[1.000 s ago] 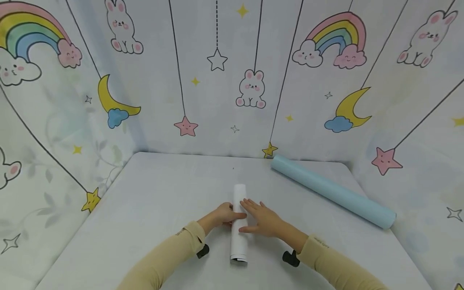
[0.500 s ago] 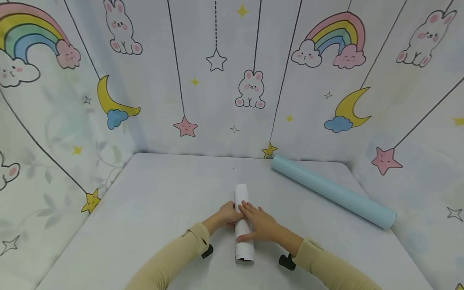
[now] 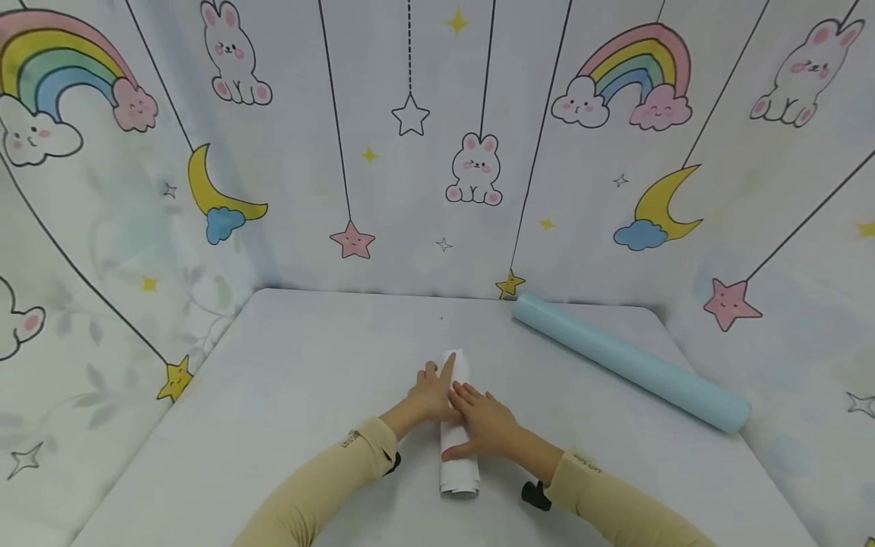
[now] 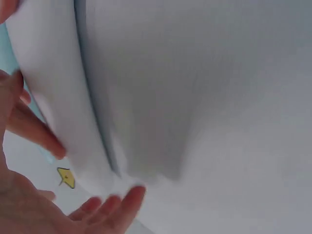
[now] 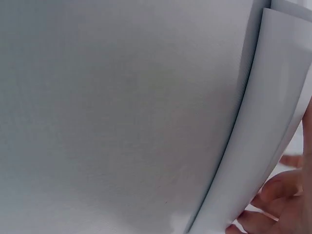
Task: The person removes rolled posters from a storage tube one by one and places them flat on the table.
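Observation:
A white paper roll (image 3: 459,479) lies lengthwise on the table, pointing away from me. My left hand (image 3: 431,398) is over its left side, with the index finger stretched along the roll toward the far end and the other fingers spread. In the left wrist view, fingers of the left hand (image 4: 34,209) extend past the roll's (image 4: 58,83) end. My right hand (image 3: 488,422) rests on the roll from the right, its fingers straight and close to the left hand, its thumb across the nearer part. The right wrist view shows the roll (image 5: 258,117) with a loose layered edge.
A long light-blue roll (image 3: 629,363) lies diagonally at the back right of the white table (image 3: 307,349). Behind and beside the table hangs a cloth (image 3: 294,152) printed with rabbits, rainbows, moons and stars. Dark wrist cameras (image 3: 535,496) sit under both sleeves.
My left hand has let its grip on the paper roll go and spread its fingers toward the far end. The right hand and roll shifted slightly, with the thumb now lower across the roll.

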`<state>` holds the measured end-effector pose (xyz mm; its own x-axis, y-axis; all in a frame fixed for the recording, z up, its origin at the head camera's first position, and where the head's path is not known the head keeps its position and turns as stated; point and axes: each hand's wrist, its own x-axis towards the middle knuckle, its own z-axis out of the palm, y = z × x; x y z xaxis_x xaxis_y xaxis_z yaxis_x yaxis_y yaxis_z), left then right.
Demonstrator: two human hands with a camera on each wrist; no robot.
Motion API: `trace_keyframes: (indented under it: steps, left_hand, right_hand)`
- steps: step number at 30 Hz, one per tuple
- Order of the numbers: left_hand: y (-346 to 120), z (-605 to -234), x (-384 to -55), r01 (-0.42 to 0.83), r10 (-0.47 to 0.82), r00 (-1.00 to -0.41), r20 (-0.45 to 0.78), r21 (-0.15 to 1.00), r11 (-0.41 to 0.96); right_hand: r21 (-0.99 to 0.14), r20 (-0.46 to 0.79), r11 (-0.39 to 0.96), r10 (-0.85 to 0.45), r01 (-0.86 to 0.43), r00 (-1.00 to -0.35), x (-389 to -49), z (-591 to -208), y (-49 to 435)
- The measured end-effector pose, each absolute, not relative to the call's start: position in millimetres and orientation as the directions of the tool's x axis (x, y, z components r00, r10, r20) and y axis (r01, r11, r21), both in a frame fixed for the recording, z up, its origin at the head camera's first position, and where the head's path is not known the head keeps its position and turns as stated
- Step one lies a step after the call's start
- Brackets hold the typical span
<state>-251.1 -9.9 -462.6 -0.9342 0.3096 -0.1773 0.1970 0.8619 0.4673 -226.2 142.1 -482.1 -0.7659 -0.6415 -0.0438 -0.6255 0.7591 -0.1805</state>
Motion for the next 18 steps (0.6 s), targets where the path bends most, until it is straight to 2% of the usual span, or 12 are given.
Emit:
trace_keyframes:
  steps: [3, 7, 9, 11, 13, 18]
  left_hand:
    - [-6, -459, -251, 0.347, 0.412, -0.903, -0.125, 0.354, 0.868]
    - [1, -457, -250, 0.543, 0.568, -0.818, -0.091, 0.202, 0.815]
    - [3, -457, -249, 0.6, 0.611, -0.787, -0.088, 0.121, 0.791]
    - [4, -457, -248, 0.609, 0.614, -0.782, -0.105, 0.077, 0.789]
    - [3, -457, -248, 0.579, 0.584, -0.8, -0.135, 0.079, 0.811]
    - [-1, -460, -251, 0.49, 0.518, -0.83, -0.208, 0.172, 0.854]
  right_hand:
    - [-0.141, -0.021, 0.757, -0.646, -0.637, -0.763, -226, -484, 141]
    - [-0.137, 0.014, 0.758, -0.642, -0.638, -0.766, -225, -485, 138]
    - [-0.152, 0.031, 0.755, -0.641, -0.638, -0.767, -225, -484, 136]
    - [-0.164, 0.042, 0.749, -0.644, -0.642, -0.763, -225, -483, 134]
    - [-0.155, 0.056, 0.742, -0.652, -0.652, -0.756, -225, -483, 132]
    - [-0.14, 0.061, 0.725, -0.673, -0.674, -0.737, -223, -483, 128]
